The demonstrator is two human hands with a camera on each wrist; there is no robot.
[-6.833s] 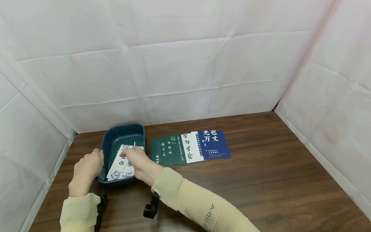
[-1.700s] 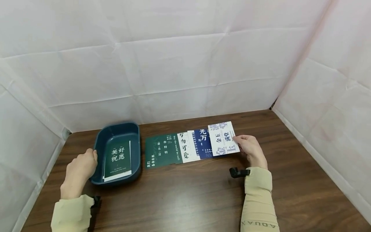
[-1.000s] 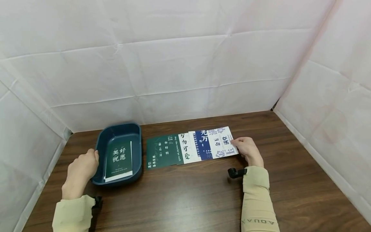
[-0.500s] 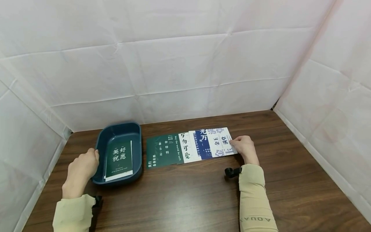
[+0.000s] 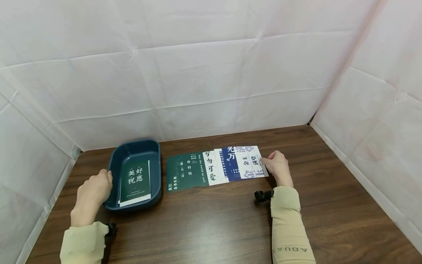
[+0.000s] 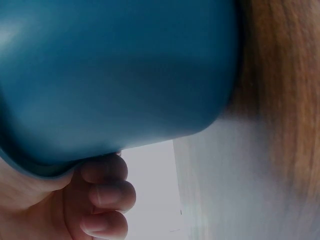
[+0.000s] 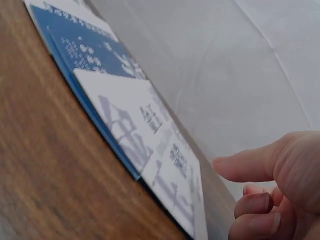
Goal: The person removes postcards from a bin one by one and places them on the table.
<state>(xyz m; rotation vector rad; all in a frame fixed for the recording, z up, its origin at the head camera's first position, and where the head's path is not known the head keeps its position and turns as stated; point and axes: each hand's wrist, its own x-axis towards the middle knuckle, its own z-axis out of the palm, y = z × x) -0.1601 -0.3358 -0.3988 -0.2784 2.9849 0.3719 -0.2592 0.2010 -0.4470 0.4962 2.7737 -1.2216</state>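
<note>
At the left, my left hand grips the rim of a dark blue plastic tray. The left wrist view shows its curled fingers under the rim. A green card with white lettering lies in the tray over a white one. To the right, several cards overlap in a row on the table. A white card with purple characters ends the row, lying over a blue card. Beside its right edge is my right hand, its thumb and fingers apart. In the right wrist view a gap shows between the thumb and the card.
A green card and a white card with black characters form the row's left part. The brown wooden table runs back to a white cloth wall, with more cloth at both sides.
My right hand took the white-and-purple card from the tray, laid it over the blue card's right part, slid it slightly left and has let go. My left hand stays on the tray.
</note>
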